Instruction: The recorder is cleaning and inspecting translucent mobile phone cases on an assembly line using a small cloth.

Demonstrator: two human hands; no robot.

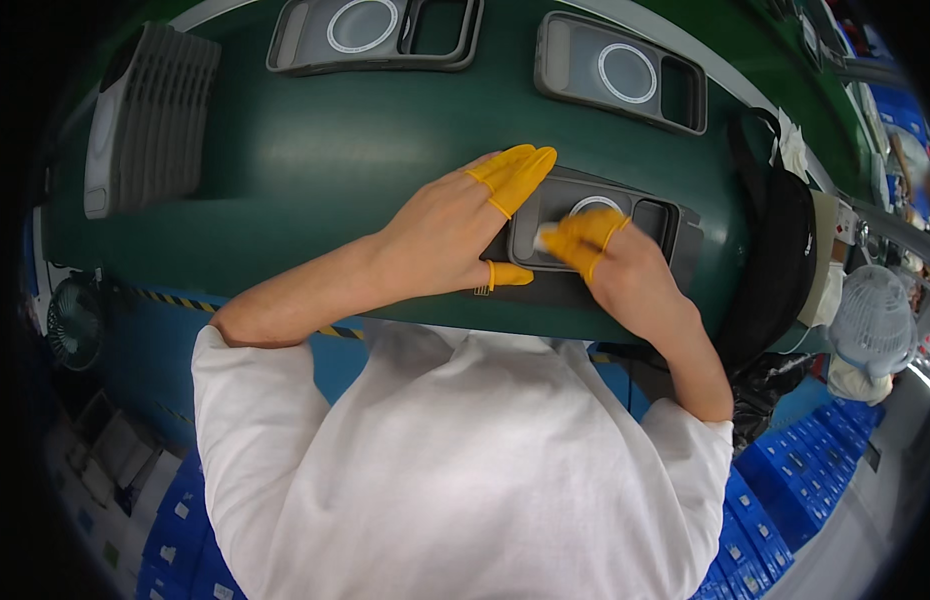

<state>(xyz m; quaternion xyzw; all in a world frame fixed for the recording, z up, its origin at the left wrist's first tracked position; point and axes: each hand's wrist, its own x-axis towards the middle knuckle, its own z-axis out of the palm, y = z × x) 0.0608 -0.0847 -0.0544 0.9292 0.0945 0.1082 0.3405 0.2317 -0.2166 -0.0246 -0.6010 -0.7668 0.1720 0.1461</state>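
Observation:
A grey phone case (640, 206) with a white ring on its clear back lies on a dark flat pad (690, 240) in front of me. My left hand (455, 225), with yellow finger cots, steadies the case's left end, fingers at the far edge and thumb at the near edge. My right hand (615, 260), also in yellow finger cots, is closed over the case. Its fingertips pinch a small white piece (547, 238), perhaps a wipe, against the case's surface. The right fingers are slightly blurred and cover part of the ring.
On the green table (315, 150), similar phone cases lie at the far middle (370, 35) and far right (620, 75). A row of several grey cases (155, 120) stands at the left. A black bag (780, 260) sits by the right edge, near a small white fan (872, 318).

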